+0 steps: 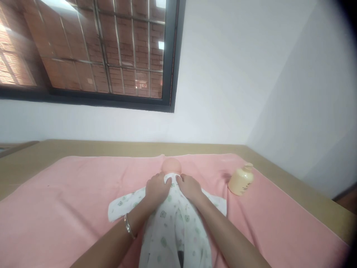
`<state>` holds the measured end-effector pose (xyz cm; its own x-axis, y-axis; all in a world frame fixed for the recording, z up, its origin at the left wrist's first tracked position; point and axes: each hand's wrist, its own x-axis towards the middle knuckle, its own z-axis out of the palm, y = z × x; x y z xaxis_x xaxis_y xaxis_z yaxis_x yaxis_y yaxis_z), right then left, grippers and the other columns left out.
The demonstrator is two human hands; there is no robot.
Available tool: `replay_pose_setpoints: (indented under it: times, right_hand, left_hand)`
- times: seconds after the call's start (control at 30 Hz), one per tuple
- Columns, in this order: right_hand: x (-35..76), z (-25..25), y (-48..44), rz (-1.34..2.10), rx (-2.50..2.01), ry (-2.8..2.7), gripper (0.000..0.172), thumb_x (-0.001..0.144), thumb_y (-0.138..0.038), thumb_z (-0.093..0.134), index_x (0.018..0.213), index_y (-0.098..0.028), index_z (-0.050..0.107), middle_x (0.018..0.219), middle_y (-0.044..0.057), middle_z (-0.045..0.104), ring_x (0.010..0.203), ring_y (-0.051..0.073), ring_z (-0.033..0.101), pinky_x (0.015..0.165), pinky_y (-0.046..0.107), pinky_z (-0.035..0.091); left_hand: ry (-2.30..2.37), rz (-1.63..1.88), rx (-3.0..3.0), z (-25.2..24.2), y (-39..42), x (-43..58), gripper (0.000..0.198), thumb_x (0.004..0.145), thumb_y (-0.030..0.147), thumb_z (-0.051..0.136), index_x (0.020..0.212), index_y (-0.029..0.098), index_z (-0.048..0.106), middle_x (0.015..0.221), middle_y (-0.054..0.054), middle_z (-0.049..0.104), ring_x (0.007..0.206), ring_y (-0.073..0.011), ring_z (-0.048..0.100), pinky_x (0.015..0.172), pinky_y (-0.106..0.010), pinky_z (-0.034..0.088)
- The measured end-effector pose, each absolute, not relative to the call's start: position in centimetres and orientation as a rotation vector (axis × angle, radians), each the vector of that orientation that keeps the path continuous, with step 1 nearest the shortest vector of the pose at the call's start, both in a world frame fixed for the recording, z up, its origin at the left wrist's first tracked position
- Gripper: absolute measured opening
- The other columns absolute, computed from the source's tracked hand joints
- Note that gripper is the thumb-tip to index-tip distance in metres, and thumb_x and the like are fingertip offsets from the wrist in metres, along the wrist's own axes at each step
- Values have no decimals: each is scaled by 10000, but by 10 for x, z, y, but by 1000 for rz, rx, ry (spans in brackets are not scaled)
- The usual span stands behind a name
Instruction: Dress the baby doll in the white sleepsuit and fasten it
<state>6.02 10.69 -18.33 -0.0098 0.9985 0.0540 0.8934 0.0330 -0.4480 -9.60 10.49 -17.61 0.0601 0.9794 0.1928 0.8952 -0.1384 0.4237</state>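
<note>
A baby doll lies on its back on a pink towel [69,201], its bare head [172,165] pointing away from me. It wears a white garment [178,227] printed with small green figures. My left hand [157,189] rests on the doll's left shoulder near the neck, fingers curled onto the cloth. My right hand [189,187] lies on the other shoulder, its fingers also bent and pressed on the garment's collar. A thin bracelet [128,226] circles my left wrist.
A cream pump bottle [241,180] lies on its side on the towel, right of the doll. The towel covers a tan table [36,156] set against a white wall, with a dark-framed window above left. The table's right edge runs diagonally.
</note>
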Motion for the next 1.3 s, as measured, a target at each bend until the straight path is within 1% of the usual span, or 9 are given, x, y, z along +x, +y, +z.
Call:
replay_pose_setpoints:
  times: [0.33,0.5,0.67,0.8,0.9,1.03,1.13,1.23,1.3]
  right_hand:
    - [60,-183,106,377,-1909,-2005,571,929,-506,148,938,-171,611,950,112,641,842,231,577,661,301,370]
    - [55,-172,97,184,-1955,-2103,596,952,-461,130,923,-140,630,913,145,646,831,250,587,712,338,355]
    - [42,-162,74,-10,-1791,-2117,616,951,-529,146,918,-137,620,858,138,642,820,233,571,760,338,331]
    - [40,-162,70,7,-1746,-2122,608,947,-544,168,943,-129,614,873,149,639,865,246,562,793,343,323]
    - [48,-163,80,110,-1823,-2113,608,937,-561,195,963,-127,620,923,163,639,882,256,572,778,336,342]
    - [57,-161,87,351,-1869,-2095,657,939,-576,122,978,-153,624,958,137,644,843,236,591,717,307,375]
    - [54,-159,79,252,-1858,-2129,654,936,-574,135,993,-139,620,959,158,637,860,249,580,732,322,368]
    - [47,-158,69,140,-1800,-2154,633,942,-545,145,979,-129,621,941,166,635,883,258,564,746,328,356]
    - [45,-159,69,142,-1781,-2150,615,950,-517,142,969,-133,623,931,159,638,874,249,565,740,318,356]
  left_hand:
    - [1944,646,2157,-177,103,-97,381,865,450,312,897,174,572,891,-82,638,820,-224,578,705,-320,379]
    - [1982,605,2264,-178,102,-95,406,885,398,277,803,159,595,835,-95,639,793,-222,575,682,-319,376]
    - [1877,499,2336,-173,104,-101,411,897,387,281,807,167,616,843,-95,649,785,-216,587,660,-309,388]
    - [1856,320,2456,-161,95,-97,296,873,255,351,847,152,627,884,-113,648,791,-220,594,670,-314,397]
    - [1888,283,2582,-156,85,-89,268,833,130,359,858,125,626,876,-131,639,831,-237,590,734,-346,404]
    - [1937,304,2586,-158,84,-89,379,910,245,274,903,106,627,900,-157,634,866,-272,587,743,-385,414]
    - [1885,327,2466,-161,94,-98,429,923,343,261,897,123,628,892,-141,642,838,-253,595,710,-353,422]
    - [1721,417,2355,-162,101,-106,419,924,374,271,852,168,629,881,-92,652,802,-201,597,685,-293,420]
    - [1720,419,2384,-162,102,-105,438,932,362,255,826,164,631,855,-90,655,777,-203,598,675,-297,417]
